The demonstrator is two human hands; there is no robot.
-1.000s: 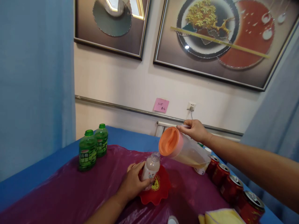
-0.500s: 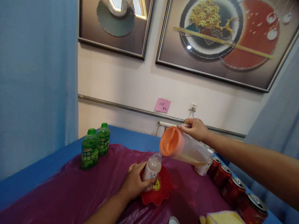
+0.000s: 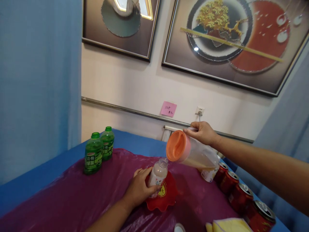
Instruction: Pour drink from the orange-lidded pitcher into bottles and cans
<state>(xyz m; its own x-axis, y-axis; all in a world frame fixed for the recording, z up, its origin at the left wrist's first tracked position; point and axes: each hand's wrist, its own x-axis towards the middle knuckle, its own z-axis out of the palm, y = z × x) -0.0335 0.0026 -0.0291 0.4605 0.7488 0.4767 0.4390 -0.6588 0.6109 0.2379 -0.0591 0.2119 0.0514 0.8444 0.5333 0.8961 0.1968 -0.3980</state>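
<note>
My left hand [image 3: 141, 187] is wrapped round a small clear bottle [image 3: 159, 172] with a printed label, its mouth uncapped. The bottle stands a little tilted over a red scalloped plate [image 3: 166, 203]. In my right hand [image 3: 201, 132] is the handle of a translucent pitcher [image 3: 196, 154] with an orange lid [image 3: 177, 146]. The pitcher lies almost on its side, lid end toward the bottle, its rim right beside the bottle's mouth. Light brown liquid shows along the pitcher's lower side. I cannot make out a stream between the two.
Two green bottles [image 3: 93, 154] stand at the left. Several red cans [image 3: 241, 195] line the right edge, with a white patterned cup [image 3: 209, 175] behind the pitcher. A yellow cloth [image 3: 229, 225] and a white cap [image 3: 179, 227] lie at the front on purple sheeting [image 3: 96, 196].
The liquid in the pitcher lies slightly differently along its side. Both hands keep almost the same place and hold; the whole view has shifted a little.
</note>
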